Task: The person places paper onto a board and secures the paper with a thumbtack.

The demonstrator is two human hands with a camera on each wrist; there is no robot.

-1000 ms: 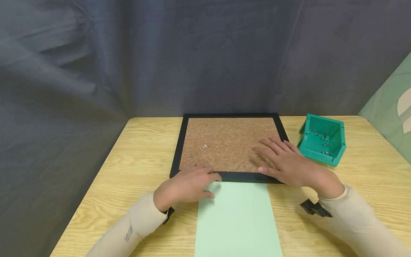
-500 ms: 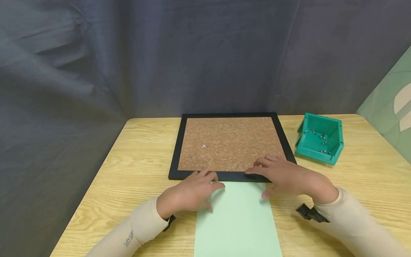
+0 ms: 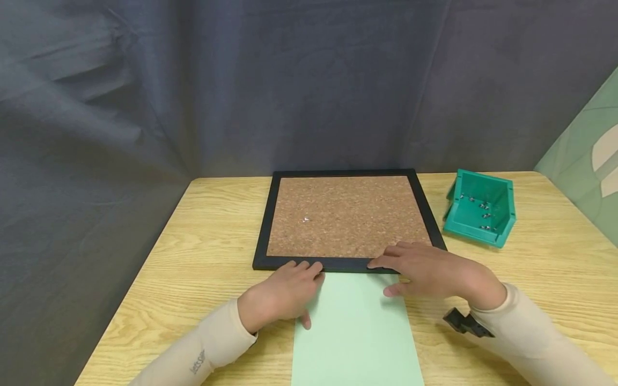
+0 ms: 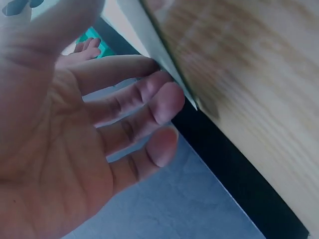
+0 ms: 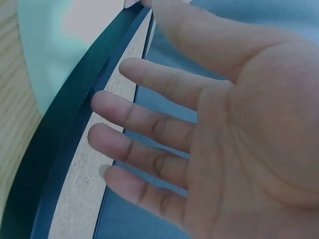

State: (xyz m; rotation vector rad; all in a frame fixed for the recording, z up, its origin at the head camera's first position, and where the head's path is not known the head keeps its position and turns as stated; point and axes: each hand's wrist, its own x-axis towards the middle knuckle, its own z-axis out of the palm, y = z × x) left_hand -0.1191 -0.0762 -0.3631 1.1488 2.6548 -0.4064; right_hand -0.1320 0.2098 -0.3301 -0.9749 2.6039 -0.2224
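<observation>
A cork board (image 3: 347,214) in a black frame (image 3: 264,236) lies on the table. A small shiny piece (image 3: 306,219) sits on the cork, too small to identify. A pale green sheet of paper (image 3: 357,332) reaches the frame's front edge. My left hand (image 3: 285,294) lies at that edge, fingertips by the frame, thumb over the paper. My right hand (image 3: 429,271) has its fingers over the frame's front right part, thumb above the paper's edge. In the wrist views, the left fingers (image 4: 162,144) bend slightly and the right fingers (image 5: 112,144) are nearly straight; neither hand grips anything.
A green plastic bin (image 3: 502,238) with several small shiny metal pieces (image 3: 485,206) stands right of the board. A dark cloth (image 3: 314,86) hangs behind the wooden table (image 3: 212,230).
My right hand has come down and toward me from above the cork to the frame's front edge. My left hand has drawn slightly back, its thumb lowering. The head view has shifted slightly.
</observation>
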